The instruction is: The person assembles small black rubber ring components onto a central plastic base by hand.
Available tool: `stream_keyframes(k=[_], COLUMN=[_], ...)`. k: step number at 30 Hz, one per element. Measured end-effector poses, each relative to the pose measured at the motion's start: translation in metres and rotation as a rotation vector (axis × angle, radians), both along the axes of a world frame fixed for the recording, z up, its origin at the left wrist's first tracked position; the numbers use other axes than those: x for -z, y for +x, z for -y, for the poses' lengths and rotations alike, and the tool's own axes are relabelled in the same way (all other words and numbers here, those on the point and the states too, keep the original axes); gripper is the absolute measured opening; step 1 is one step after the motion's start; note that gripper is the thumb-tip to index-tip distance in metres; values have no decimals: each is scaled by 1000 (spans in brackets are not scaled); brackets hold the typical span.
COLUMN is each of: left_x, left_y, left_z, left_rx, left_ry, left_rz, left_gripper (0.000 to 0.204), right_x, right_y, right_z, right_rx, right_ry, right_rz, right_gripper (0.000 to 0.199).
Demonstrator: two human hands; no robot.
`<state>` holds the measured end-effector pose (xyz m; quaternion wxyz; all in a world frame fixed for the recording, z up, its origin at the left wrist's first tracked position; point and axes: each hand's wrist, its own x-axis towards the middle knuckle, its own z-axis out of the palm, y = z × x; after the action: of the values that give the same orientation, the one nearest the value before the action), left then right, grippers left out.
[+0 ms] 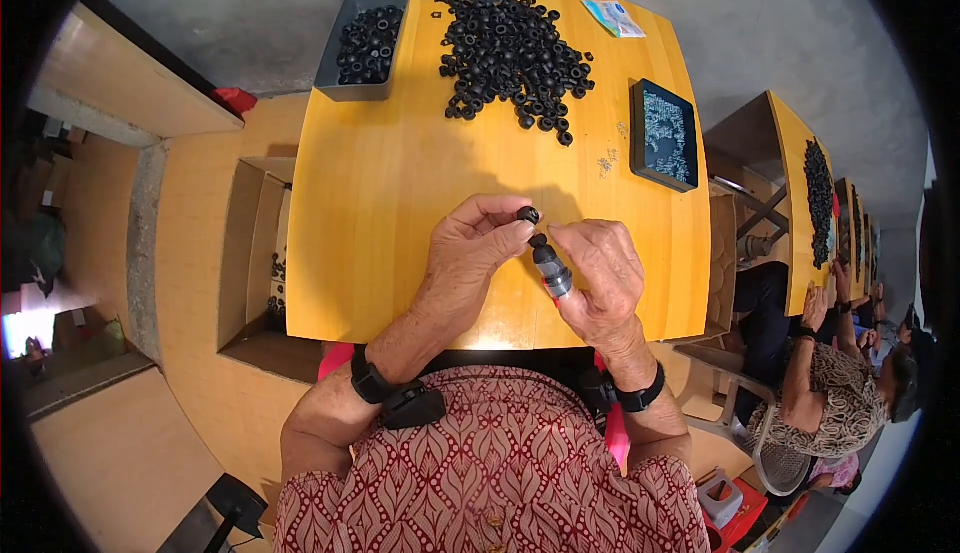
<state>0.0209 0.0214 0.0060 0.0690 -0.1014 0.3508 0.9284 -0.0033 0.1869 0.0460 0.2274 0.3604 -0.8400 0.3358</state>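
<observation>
- The step in hand appears to be assembly: a small black ring (527,215) is being brought to the tip of a grey cylindrical fitting (552,271).
- The left hand (470,253) pinches the black ring between thumb and fingertips, just above and to the left of the fitting's dark tip.
- The right hand (600,273) grips the fitting by its body, fingers closed round it, with the dark end tilted up toward the ring.
- Ring and fitting sit very close together; whether they touch cannot be told at this size.
- Both parts are held above the near half of the yellow tabletop (400,203), not resting on it.
- Beyond the fitting, at the far side of the tabletop, lies a loose heap of black rings (515,58).
- To the left of that heap stands a grey tray (330,78) part-filled with the same rings.
- To the right of the fitting and farther off, a dark shallow tray (664,135) holds small pale parts.
- Judged from the pose, the next move calls for aligning the ring's bore with the fitting's tip and pressing it squarely on; a skewed start would likely make the ring slip off.
</observation>
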Motion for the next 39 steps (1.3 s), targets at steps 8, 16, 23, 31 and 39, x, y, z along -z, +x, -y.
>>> stream_keyframes(k=[8,16,23,31,39], left_x=[-5,-2,2,4,7], left_y=[0,0,0,-2,-1], left_z=[0,0,-1,4,5], left_rx=[-16,-21,-20,-17,30], left_ry=[-10,-41,-14,1,-31], left_rz=[53,88,67,1,28], left_gripper=[22,22,24,24,24], right_x=[-3,1,9,2,1], right_y=[-2,-5,-3,-3,-8], right_z=[6,7,12,8,-1], right_rx=[-26,-41,55,35,-33], right_ry=[92,112,-15,19,95], right_rz=[-93,-25,44,72,73], right_gripper=[33,32,29,30,34])
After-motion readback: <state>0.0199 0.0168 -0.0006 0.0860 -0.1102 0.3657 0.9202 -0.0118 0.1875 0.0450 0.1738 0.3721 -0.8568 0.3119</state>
